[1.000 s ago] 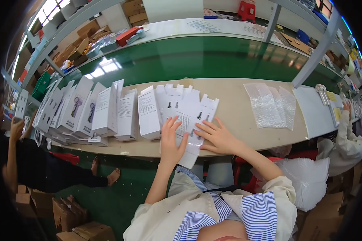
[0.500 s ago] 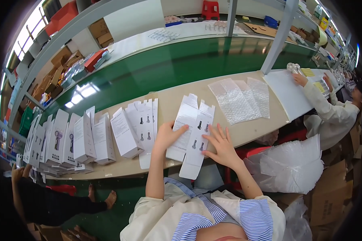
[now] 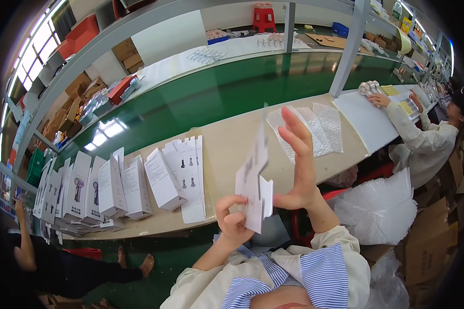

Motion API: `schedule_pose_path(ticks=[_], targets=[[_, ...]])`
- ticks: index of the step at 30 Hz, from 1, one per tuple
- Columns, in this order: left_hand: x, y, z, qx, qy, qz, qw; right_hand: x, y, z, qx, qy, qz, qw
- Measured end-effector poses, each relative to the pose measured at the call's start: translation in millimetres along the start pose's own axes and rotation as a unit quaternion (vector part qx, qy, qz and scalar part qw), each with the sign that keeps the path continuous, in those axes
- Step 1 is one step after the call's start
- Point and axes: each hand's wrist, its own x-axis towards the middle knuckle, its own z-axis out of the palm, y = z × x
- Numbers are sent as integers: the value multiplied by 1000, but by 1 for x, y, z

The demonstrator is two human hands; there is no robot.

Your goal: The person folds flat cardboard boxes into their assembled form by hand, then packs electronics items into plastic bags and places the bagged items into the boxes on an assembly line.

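Observation:
A partly opened white carton (image 3: pixel 252 183) is held up edge-on above the near side of the beige table. Curled around its lower left part, my left hand (image 3: pixel 232 219) grips it between thumb and fingers. My right hand (image 3: pixel 303 165) is beside it with the fingers stretched upward. Its thumb is close to a small folded white flap; whether they touch I cannot tell. Left of the carton lie flat printed cartons (image 3: pixel 193 180), and a formed white box (image 3: pixel 165 177) leans next to them. Clear bubble-wrap bags (image 3: pixel 322 136) lie behind my right hand.
Several formed boxes (image 3: pixel 111 188) crowd the table's left end. A heap of bubble wrap (image 3: pixel 379 206) is at my right, above brown cardboard (image 3: pixel 425 242). One person (image 3: pixel 417 126) works at the far right; another (image 3: pixel 51 260) is at the left. A grey post (image 3: pixel 349 51) rises behind the table.
The carton has come up off the table and turned from lying flat to edge-on, its shape now partly opened. My left hand has closed on it; my right hand has lifted with fingers extended.

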Motion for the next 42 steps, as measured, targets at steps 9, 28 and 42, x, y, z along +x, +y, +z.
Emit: schedule_pose_path(ticks=[9, 28, 42], targets=[[7, -29, 15, 95, -67, 39, 992, -15, -9, -9, 162, -147, 200, 955], [73, -21, 17, 184, -91, 124, 971, 63, -19, -24, -58, -448, 301, 840], [57, -20, 20, 181, -105, 195, 958, 59, 8, -16, -40, -524, 244, 815]])
